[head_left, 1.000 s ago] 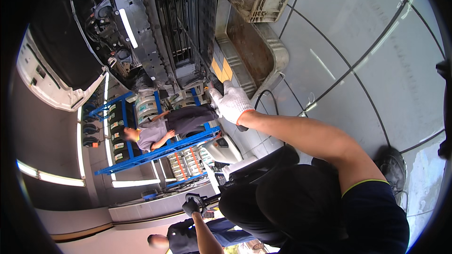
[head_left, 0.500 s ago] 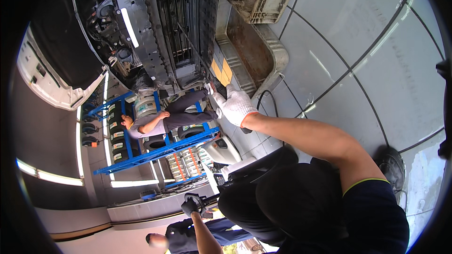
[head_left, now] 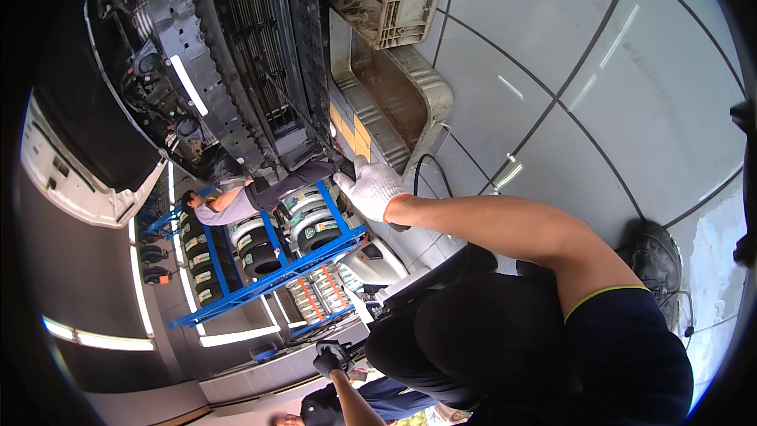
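My right hand [head_left: 372,191], in a white knit glove with an orange cuff, is in the middle of the view, beside the lower front of a car [head_left: 260,55]. Its fingers look curled round something dark, which shows past the fingertips and below the wrist; its kind is hidden. The car's front cover is off, baring radiator fins and a grey metal beam. Down at the lower edge, my left hand [head_left: 326,363], in a dark glove, is closed on a black object with a rounded head [head_left: 341,353], whose kind I cannot make out.
Two dirty beige bins [head_left: 430,102] lie by the car on grey floor tiles [head_left: 536,39]. A black cable loop [head_left: 441,170] is near my right hand. One person [head_left: 229,203] is by a blue tyre rack [head_left: 276,276]; another [head_left: 315,406] is at the bottom. The hood [head_left: 87,166] is raised.
The view has shifted, so the car, bins and my right hand sit further left. The person by the rack has changed posture, an arm now near the car. Both my hands keep their grip.
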`<state>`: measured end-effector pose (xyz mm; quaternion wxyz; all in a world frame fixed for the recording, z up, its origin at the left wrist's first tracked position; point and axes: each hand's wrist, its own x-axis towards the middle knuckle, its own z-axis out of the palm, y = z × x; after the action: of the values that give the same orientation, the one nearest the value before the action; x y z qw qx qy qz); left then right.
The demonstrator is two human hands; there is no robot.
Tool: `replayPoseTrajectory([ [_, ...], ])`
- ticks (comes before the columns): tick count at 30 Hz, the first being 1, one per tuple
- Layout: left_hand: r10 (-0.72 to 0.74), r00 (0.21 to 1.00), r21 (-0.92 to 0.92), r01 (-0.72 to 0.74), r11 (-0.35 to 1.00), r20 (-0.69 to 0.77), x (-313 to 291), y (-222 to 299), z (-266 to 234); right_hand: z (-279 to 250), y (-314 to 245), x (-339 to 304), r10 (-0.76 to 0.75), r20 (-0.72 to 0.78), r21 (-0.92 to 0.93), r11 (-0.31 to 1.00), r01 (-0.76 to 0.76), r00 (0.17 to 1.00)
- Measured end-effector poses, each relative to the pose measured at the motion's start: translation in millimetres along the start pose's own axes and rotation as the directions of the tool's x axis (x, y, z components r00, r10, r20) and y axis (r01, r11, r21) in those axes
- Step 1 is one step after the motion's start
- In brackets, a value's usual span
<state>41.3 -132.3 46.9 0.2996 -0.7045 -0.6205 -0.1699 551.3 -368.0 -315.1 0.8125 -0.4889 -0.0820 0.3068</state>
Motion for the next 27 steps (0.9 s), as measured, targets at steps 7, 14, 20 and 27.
replayPoseTrajectory([
  [7,0.246,0.969,-0.188,-0.237,0.953,0.026,-51.3,77.1,-34.1,-18.5,-8.0,-3.4,0.001,0.056,0.071,0.997,-0.005,0.998],
  [14,0.899,0.436,-0.509,-0.767,0.390,0.033,-134.2,319.9,-12.4,-29.7,-11.7,-5.7,0.033,0.057,0.030,0.999,-0.034,0.998],
  [20,0.866,0.130,-0.598,-0.674,0.434,0.482,-197.3,483.7,189.3,-34.1,-7.8,-17.4,-0.023,-0.006,-0.062,0.998,0.022,1.000],
  [27,0.774,0.437,-0.246,-0.774,0.583,0.459,-222.9,547.9,318.2,-41.9,-12.0,-19.3,0.003,0.067,-0.093,0.996,0.003,0.998],
])
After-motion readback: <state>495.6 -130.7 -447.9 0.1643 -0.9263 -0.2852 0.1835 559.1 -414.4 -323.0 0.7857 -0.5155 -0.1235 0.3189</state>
